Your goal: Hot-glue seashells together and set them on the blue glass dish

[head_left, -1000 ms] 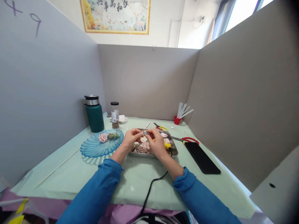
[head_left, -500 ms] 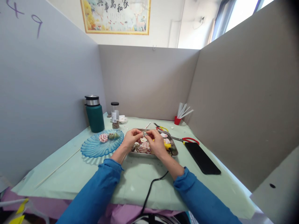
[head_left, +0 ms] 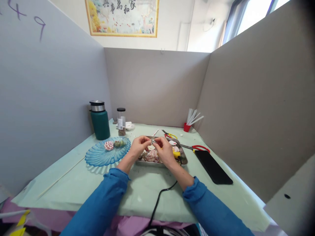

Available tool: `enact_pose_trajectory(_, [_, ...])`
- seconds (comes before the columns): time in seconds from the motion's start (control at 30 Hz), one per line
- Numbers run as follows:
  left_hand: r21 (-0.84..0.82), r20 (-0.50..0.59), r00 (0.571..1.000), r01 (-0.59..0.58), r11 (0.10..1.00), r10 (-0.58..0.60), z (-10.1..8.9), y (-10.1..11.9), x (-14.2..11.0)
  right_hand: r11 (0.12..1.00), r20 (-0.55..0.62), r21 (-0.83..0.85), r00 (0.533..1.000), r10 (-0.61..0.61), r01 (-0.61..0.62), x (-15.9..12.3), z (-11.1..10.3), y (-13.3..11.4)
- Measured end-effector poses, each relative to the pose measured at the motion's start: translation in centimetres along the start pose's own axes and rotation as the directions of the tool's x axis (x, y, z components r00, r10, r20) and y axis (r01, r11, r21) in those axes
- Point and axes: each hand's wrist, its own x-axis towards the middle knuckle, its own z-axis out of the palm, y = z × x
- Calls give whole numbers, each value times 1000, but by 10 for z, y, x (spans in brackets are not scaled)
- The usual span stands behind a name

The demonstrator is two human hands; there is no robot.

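Above the metal tray (head_left: 185, 160), my left hand (head_left: 138, 147) and my right hand (head_left: 164, 150) pinch one small mottled grey shell (head_left: 153, 141) between their fingertips. Its details are too small to make out. Striped shells (head_left: 152, 155) and pale ones lie in the tray just below my fingers. A yellow glue gun (head_left: 176, 153) rests at the tray's right side, partly covered by my right hand, with its black cord (head_left: 158, 196) running off the table's front edge. Left of my hands, a blue scalloped plate (head_left: 98, 159) holds a red-and-white shell (head_left: 108, 145) and a greenish clump (head_left: 119, 144).
A green bottle (head_left: 100, 124) and a clear jar (head_left: 121, 122) stand at the back left. Red-handled scissors (head_left: 200, 148) and a black phone (head_left: 213, 167) lie right of the tray. Behind are pliers (head_left: 170, 134) and a red cup (head_left: 187, 127) of white sticks. Partitions enclose three sides.
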Motion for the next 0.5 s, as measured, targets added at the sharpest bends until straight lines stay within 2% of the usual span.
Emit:
enact_pose_trajectory(0.27, [-36, 14, 1000, -22, 999, 23, 0, 0, 1, 990, -47, 100, 993, 105, -100, 1, 1, 1])
enact_pose_trajectory(0.5, [-78, 74, 994, -71, 994, 77, 1, -1, 1, 992, -41, 101, 995, 87, -82, 1, -1, -2])
